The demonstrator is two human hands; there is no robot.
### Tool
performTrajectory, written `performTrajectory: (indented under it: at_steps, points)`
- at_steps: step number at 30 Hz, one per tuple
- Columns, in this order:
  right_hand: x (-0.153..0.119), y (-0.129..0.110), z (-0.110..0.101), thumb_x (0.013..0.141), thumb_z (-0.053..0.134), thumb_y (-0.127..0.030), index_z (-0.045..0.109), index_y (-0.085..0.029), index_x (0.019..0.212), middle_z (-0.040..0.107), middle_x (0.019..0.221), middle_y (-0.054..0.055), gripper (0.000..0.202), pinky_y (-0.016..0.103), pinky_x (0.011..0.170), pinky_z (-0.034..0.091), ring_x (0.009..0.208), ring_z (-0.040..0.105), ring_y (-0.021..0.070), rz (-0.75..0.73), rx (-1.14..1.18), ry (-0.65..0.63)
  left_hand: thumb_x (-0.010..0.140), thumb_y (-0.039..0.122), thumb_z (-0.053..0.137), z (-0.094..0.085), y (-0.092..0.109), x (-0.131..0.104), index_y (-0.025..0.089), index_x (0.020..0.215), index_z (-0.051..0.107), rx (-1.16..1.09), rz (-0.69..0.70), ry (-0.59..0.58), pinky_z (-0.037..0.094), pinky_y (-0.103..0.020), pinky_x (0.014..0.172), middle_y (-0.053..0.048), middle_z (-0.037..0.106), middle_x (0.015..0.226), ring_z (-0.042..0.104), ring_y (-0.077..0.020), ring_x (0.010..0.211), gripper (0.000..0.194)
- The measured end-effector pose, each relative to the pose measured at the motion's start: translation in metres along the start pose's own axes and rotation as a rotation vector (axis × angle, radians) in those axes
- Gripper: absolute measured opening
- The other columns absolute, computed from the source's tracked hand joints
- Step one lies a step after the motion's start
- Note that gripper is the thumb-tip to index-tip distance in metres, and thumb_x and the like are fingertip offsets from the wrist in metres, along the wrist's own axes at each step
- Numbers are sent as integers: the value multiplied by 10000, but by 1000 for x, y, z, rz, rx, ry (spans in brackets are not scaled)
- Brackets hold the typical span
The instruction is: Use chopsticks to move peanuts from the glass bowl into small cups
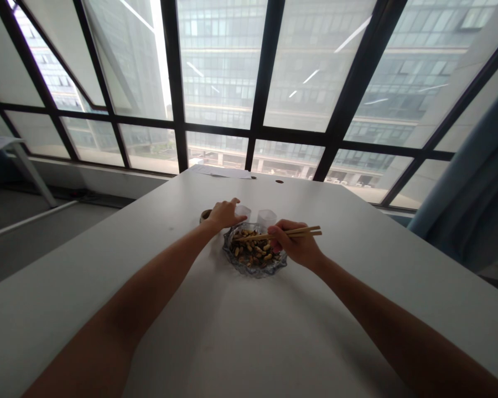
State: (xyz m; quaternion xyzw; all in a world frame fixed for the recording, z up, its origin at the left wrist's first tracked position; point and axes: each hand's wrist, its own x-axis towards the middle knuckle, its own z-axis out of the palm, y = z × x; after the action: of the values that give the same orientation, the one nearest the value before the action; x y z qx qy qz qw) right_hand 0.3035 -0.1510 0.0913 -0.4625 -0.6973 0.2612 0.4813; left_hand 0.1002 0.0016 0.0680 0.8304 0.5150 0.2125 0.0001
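Observation:
My right hand (294, 243) is closed round a pair of wooden chopsticks (301, 232). Their tips point left, down among the peanuts (255, 249) in a clear glass bowl (255, 272) with a wavy rim. Darker small pieces, too small to name, lie among the nuts. Beyond the bowl's left rim, my left hand (224, 214) has its thumb and fingers apart beside a clear plastic cup (243, 211); whether it touches the cup I cannot tell. A second clear cup (266, 216) stands to the right, behind the bowl. Partly hidden by my left hand is a brown round container (205, 216).
The white table (249, 331) reaches toward large black-framed windows (219, 72). Papers (219, 172) lie at its far edge, near a dark round hole (279, 181). A blue curtain (473, 188) hangs on the right. Another white table (2, 142) stands at the far left.

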Motion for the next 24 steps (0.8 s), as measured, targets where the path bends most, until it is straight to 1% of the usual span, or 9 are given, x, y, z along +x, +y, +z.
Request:
performTrajectory:
  at_steps: [5, 7, 9, 11, 14, 16, 18, 21, 24]
  points:
    - [3, 4, -1, 784, 690, -673, 663, -195, 669, 678, 545, 29, 492, 226, 378, 486, 407, 607, 142, 20, 80, 49, 846, 555, 667, 3, 1, 1, 154, 1340, 528, 6, 7, -9, 493, -421, 964, -149, 733, 1158, 696, -313, 1066, 650]
    - [5, 3, -2, 770, 680, -708, 668, -185, 676, 667, 531, 28, 532, 223, 365, 480, 389, 594, 134, 31, 119, 79, 848, 562, 663, 0, 1, 1, 153, 1362, 512, 9, 10, -23, 488, -425, 974, -159, 720, 1199, 689, -315, 1086, 674]
    - [8, 2, -5, 739, 681, -744, 666, -176, 672, 651, 509, 25, 572, 219, 348, 466, 368, 579, 129, 48, 154, 114, 851, 596, 641, -9, -3, 1, 168, 1397, 484, 7, 14, -53, 475, -431, 1000, -163, 687, 1278, 669, -318, 1137, 712]
    - [13, 4, -9, 708, 690, -768, 663, -168, 669, 635, 489, 21, 601, 217, 330, 446, 347, 563, 125, 76, 190, 140, 826, 665, 621, -23, -13, 1, 196, 1426, 467, 20, 10, -114, 458, -432, 1027, -159, 629, 1377, 618, -328, 1228, 777]
    - [21, 10, -17, 677, 707, -781, 648, -163, 666, 615, 473, 15, 621, 219, 322, 430, 335, 545, 119, 115, 275, 193, 673, 738, 696, -48, -36, -2, 207, 1403, 513, 94, -42, -271, 465, -394, 1015, -167, 562, 1456, 551, -352, 1307, 921]
    - [26, 15, -22, 661, 707, -796, 635, -169, 667, 598, 465, 5, 631, 224, 319, 425, 331, 529, 115, 129, 337, 227, 576, 691, 772, -60, -50, -6, 196, 1326, 585, 128, -83, -398, 503, -358, 940, -175, 608, 1399, 603, -351, 1233, 918]
    - [30, 17, -27, 653, 688, -821, 614, -181, 662, 572, 451, -7, 645, 232, 310, 414, 325, 511, 116, 139, 390, 236, 521, 609, 822, -65, -60, -9, 192, 1226, 645, 135, -99, -476, 530, -335, 844, -158, 683, 1285, 664, -336, 1106, 839]
    - [30, 14, -32, 654, 683, -828, 604, -188, 661, 557, 441, -14, 645, 239, 304, 405, 324, 510, 123, 119, 417, 233, 467, 500, 861, -65, -64, -13, 206, 1159, 661, 97, -63, -458, 540, -324, 747, -115, 730, 1155, 692, -316, 982, 778]
    - [26, 7, -36, 655, 726, -787, 635, -175, 664, 587, 455, 0, 619, 235, 320, 415, 334, 531, 124, 54, 366, 204, 431, 365, 876, -60, -62, -15, 246, 1166, 640, 50, 27, -375, 541, -326, 750, -74, 732, 1118, 688, -302, 961, 781]
